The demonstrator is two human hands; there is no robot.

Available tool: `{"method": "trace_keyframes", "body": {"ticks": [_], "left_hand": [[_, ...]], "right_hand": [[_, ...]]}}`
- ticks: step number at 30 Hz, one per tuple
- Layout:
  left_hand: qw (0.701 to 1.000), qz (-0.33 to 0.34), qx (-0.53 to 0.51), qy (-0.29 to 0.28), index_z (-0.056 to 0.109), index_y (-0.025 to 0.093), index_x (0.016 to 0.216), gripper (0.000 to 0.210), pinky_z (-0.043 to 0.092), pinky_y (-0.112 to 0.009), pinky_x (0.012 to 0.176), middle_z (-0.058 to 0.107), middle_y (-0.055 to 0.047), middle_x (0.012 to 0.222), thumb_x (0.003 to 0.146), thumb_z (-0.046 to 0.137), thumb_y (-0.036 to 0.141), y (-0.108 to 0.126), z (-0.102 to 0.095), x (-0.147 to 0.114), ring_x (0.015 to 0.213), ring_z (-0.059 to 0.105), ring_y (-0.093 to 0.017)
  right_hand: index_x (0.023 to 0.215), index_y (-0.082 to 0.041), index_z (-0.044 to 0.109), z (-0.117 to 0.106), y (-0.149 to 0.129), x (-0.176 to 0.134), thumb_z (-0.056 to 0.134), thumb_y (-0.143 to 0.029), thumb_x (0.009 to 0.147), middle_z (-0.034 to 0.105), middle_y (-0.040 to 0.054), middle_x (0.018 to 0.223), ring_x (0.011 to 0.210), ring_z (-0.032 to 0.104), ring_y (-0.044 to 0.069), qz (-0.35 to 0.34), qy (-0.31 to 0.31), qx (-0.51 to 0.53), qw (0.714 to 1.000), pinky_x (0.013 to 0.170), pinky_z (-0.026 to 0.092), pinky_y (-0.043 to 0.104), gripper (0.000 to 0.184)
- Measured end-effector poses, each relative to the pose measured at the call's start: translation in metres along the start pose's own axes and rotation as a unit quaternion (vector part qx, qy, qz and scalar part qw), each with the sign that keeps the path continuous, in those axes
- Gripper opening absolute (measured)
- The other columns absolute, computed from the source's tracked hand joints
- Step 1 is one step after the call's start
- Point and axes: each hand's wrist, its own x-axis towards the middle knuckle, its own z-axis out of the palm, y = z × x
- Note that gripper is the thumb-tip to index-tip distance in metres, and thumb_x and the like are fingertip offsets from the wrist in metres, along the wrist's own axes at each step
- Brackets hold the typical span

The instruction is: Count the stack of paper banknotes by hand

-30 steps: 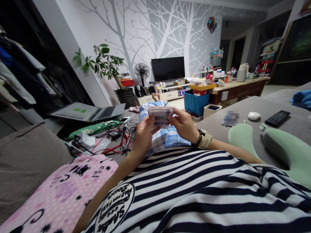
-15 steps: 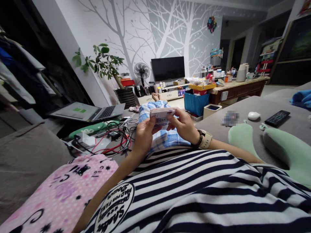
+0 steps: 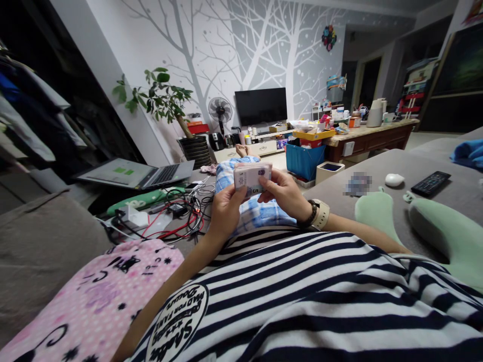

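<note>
A stack of banknotes (image 3: 247, 176), pale with a printed 5 facing me, is held up above my lap. My left hand (image 3: 225, 208) grips its lower left corner, thumb across the front. At the right edge, my right hand (image 3: 285, 195) pinches the stack between thumb and fingers; the fingertips behind the notes are hidden. A beaded bracelet and a pale watch (image 3: 320, 215) sit on the right wrist. Beneath the hands lie my legs in blue checked trousers (image 3: 256, 216).
To the left are an open laptop (image 3: 139, 173), tangled cables (image 3: 188, 213) and a pink dotted cloth (image 3: 124, 281). On the sofa at right lie a white mouse (image 3: 394, 179), a black remote (image 3: 430, 184) and a light green cushion-like object (image 3: 441, 226). A cluttered table (image 3: 396, 128) stands beyond.
The stack of banknotes has tilted, so its front face shows more fully with the 5 print. My left thumb has moved lower on it. Both hands still hold the notes.
</note>
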Motion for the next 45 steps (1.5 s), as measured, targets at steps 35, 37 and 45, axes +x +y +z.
{"method": "trace_keyframes", "body": {"ticks": [35,37,45], "left_hand": [[0.973,-0.178,-0.122,0.083,0.086,0.019,0.108,0.013,0.086,-0.051,0.096,0.095,-0.011,0.105,0.095,0.085,0.022,0.008,0.022,-0.001,0.116,0.097,-0.039],[0.976,-0.174,-0.112,0.074,0.087,0.020,0.107,0.013,0.086,-0.051,0.098,0.095,-0.011,0.106,0.094,0.086,0.023,0.006,0.020,-0.001,0.121,0.097,-0.040],[0.979,-0.174,-0.086,0.055,0.090,0.019,0.113,0.020,0.086,-0.046,0.087,0.093,-0.009,0.100,0.096,0.092,0.028,0.002,0.019,-0.002,0.104,0.097,-0.034]], "right_hand": [[0.085,-0.030,0.061,-0.011,0.028,0.017,0.102,-0.097,0.087,0.063,-0.0045,0.070,0.067,0.056,0.018,-0.072,0.119,-0.131,0.982,0.067,0.047,0.035,0.078],[0.085,-0.031,0.060,-0.011,0.027,0.017,0.103,-0.098,0.084,0.061,-0.0056,0.069,0.066,0.054,0.018,-0.071,0.128,-0.121,0.982,0.067,0.046,0.034,0.080],[0.074,-0.030,0.056,-0.010,0.022,0.013,0.098,-0.090,0.096,0.056,-0.0042,0.070,0.070,0.048,0.018,-0.113,0.113,-0.184,0.970,0.070,0.046,0.036,0.077]]}}
